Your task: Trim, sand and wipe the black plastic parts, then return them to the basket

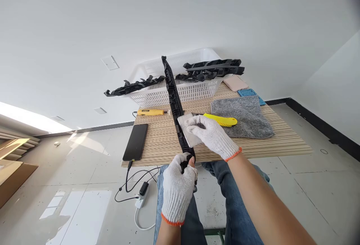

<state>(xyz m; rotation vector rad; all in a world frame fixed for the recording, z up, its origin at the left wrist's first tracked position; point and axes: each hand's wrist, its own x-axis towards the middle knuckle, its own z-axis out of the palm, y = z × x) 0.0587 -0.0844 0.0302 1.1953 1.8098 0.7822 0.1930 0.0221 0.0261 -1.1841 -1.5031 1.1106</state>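
A long black plastic trim piece slants from the basket's rim down to the table's near edge. At its near end, my left hand, in a white knit glove with an orange cuff, is closed around it. My right hand, gloved the same way, pinches a flat white pad. The pad lies against the right side of the trim piece; I cannot tell what it is made of. Just beyond my right fingers lies a yellow utility knife, partly on a grey cloth.
A white plastic basket at the back carries more black trim pieces. To the left are a yellow power tool and a black phone with a cable. Blue and pink flat items lie at the right.
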